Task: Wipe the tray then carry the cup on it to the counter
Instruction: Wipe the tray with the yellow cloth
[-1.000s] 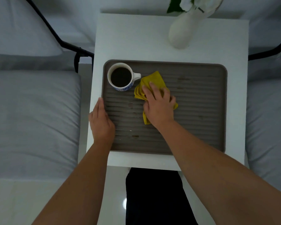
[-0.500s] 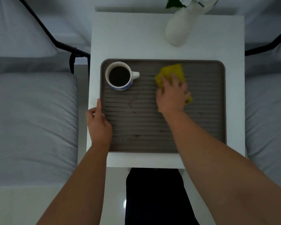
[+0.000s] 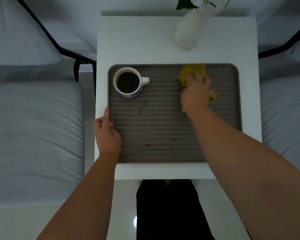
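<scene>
A grey ribbed tray (image 3: 163,129) lies on a small white table (image 3: 137,40). Small brown stains dot its middle and front. A white cup (image 3: 128,82) with a blue pattern, full of dark drink, stands in the tray's far left corner, handle to the right. My right hand (image 3: 196,91) presses a yellow cloth (image 3: 194,70) flat on the tray near its far right part. My left hand (image 3: 106,132) grips the tray's left rim, thumb on the ribbed floor.
A white vase (image 3: 189,30) with flowers stands at the table's far right. Grey cushioned seats with black frames flank the table on the left (image 3: 33,127) and right (image 3: 287,110). My dark-trousered legs (image 3: 168,210) show below the table's near edge.
My right hand has slid the yellow cloth from beside the cup across to the tray's far right. My left hand stays on the left rim.
</scene>
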Available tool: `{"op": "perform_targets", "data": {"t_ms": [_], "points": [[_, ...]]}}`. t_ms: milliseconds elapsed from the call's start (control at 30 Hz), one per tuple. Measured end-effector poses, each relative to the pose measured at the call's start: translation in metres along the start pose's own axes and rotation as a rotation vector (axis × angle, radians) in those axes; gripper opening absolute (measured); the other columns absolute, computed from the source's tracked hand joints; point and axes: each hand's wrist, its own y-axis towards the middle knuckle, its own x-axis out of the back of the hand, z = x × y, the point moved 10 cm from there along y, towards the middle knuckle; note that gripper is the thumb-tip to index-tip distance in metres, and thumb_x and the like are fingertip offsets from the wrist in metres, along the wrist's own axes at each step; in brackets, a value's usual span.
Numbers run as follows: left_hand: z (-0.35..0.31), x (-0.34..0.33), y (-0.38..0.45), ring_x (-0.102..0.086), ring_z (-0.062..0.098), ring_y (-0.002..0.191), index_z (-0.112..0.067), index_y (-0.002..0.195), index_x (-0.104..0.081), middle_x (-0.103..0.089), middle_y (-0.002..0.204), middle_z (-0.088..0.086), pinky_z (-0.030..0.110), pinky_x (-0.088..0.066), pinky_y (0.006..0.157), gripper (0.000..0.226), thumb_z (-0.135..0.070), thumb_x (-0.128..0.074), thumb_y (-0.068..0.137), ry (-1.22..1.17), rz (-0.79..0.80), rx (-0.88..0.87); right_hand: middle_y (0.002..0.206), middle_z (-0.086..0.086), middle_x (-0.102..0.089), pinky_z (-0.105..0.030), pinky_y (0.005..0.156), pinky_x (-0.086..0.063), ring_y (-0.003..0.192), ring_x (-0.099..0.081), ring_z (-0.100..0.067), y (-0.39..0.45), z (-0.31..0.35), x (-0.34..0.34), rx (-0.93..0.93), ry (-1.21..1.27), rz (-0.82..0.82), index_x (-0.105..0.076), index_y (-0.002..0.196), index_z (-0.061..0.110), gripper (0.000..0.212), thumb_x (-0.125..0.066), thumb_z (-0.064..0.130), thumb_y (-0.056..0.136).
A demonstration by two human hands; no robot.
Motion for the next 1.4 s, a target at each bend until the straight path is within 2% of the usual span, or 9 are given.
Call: {"op": "perform_targets", "data": {"t_ms": [133, 267, 533, 667, 800, 933, 1033, 1200, 1400], "points": [[0.002, 0.0, 0.0, -0.036, 0.001, 0.085, -0.018, 0.147, -0.035, -0.037, 0.106, 0.001, -0.011, -0.023, 0.076, 0.053, -0.002, -0.039, 0.097, -0.005, -0.003, -0.002, 0.152, -0.001, -0.026, -0.055, 0.105, -0.024, 0.134, -0.022, -0.035, -0.023, 0.083, -0.031, 0.324, -0.051, 0.101, -0.039, 0.138, 0.04, 0.064, -0.054, 0.011, 0.083], [0.0, 0.002, 0.0, -0.034, -0.004, 0.083, -0.017, 0.147, -0.036, -0.037, 0.106, 0.002, -0.011, -0.022, 0.079, 0.053, -0.001, -0.04, 0.097, -0.011, -0.026, 0.017, 0.149, -0.001, -0.032, -0.05, 0.1, -0.029, 0.129, -0.029, -0.037, -0.026, 0.072, -0.021, 0.496, -0.138, 0.107, -0.043, 0.135, 0.042, 0.064, -0.06, 0.015, 0.08], [0.0, 0.0, 0.0, -0.039, 0.005, 0.085, -0.022, 0.147, -0.035, -0.037, 0.106, 0.0, -0.007, -0.027, 0.079, 0.054, -0.002, -0.04, 0.097, -0.019, -0.012, 0.025, 0.136, -0.014, -0.04, -0.053, 0.098, -0.032, 0.119, -0.037, -0.04, -0.001, -0.081, 0.032, -0.078, -0.043, -0.069, -0.055, 0.125, 0.033, 0.055, -0.059, 0.007, 0.076], [0.005, -0.001, 0.0, -0.045, 0.012, 0.089, -0.027, 0.147, -0.033, -0.036, 0.108, -0.003, 0.019, -0.04, 0.083, 0.054, -0.006, -0.039, 0.098, -0.027, 0.008, 0.063, 0.136, -0.011, -0.042, -0.052, 0.098, -0.032, 0.122, -0.037, -0.037, -0.012, -0.01, 0.008, 0.059, -0.013, -0.036, -0.057, 0.122, 0.029, 0.052, -0.057, 0.008, 0.075], [0.002, 0.0, -0.001, -0.043, 0.01, 0.091, -0.025, 0.147, -0.034, -0.037, 0.107, -0.002, 0.01, -0.033, 0.085, 0.054, -0.005, -0.039, 0.097, -0.005, -0.003, 0.027, 0.139, -0.01, -0.038, -0.051, 0.099, -0.031, 0.124, -0.032, -0.036, -0.032, 0.076, -0.027, 0.304, -0.02, 0.061, -0.049, 0.13, 0.033, 0.057, -0.058, 0.01, 0.079], [0.002, 0.001, 0.0, -0.044, 0.011, 0.093, -0.024, 0.147, -0.034, -0.037, 0.108, -0.001, 0.013, -0.033, 0.089, 0.053, -0.005, -0.039, 0.098, -0.025, 0.001, 0.047, 0.143, -0.005, -0.035, -0.048, 0.099, -0.032, 0.123, -0.032, -0.035, -0.029, 0.09, -0.03, 0.534, -0.073, 0.122, -0.041, 0.134, 0.044, 0.06, -0.059, 0.017, 0.083], [0.001, 0.003, 0.0, -0.044, 0.012, 0.09, -0.023, 0.147, -0.035, -0.037, 0.107, 0.0, 0.007, -0.03, 0.086, 0.053, -0.004, -0.04, 0.098, -0.015, -0.014, 0.037, 0.149, -0.004, -0.032, -0.045, 0.103, -0.035, 0.124, -0.034, -0.037, -0.001, 0.028, -0.006, 0.384, -0.05, 0.084, -0.045, 0.134, 0.043, 0.066, -0.068, 0.022, 0.076], [0.0, 0.002, -0.001, -0.044, 0.01, 0.089, -0.024, 0.146, -0.037, -0.038, 0.105, -0.001, 0.008, -0.031, 0.086, 0.052, -0.004, -0.04, 0.098, -0.032, -0.012, 0.062, 0.146, -0.016, -0.03, -0.051, 0.101, -0.036, 0.12, -0.035, -0.042, 0.009, -0.091, 0.037, -0.048, 0.028, -0.07, -0.044, 0.135, 0.037, 0.064, -0.052, 0.005, 0.081], [-0.001, 0.002, 0.0, -0.044, 0.012, 0.09, -0.025, 0.147, -0.036, -0.037, 0.106, 0.0, 0.011, -0.031, 0.086, 0.054, -0.004, -0.04, 0.098, -0.007, 0.01, 0.076, 0.143, -0.016, -0.037, -0.044, 0.092, -0.037, 0.118, -0.039, -0.04, -0.04, 0.002, -0.003, 0.09, 0.022, -0.037, -0.046, 0.136, 0.03, 0.063, -0.05, 0.005, 0.079]]}}
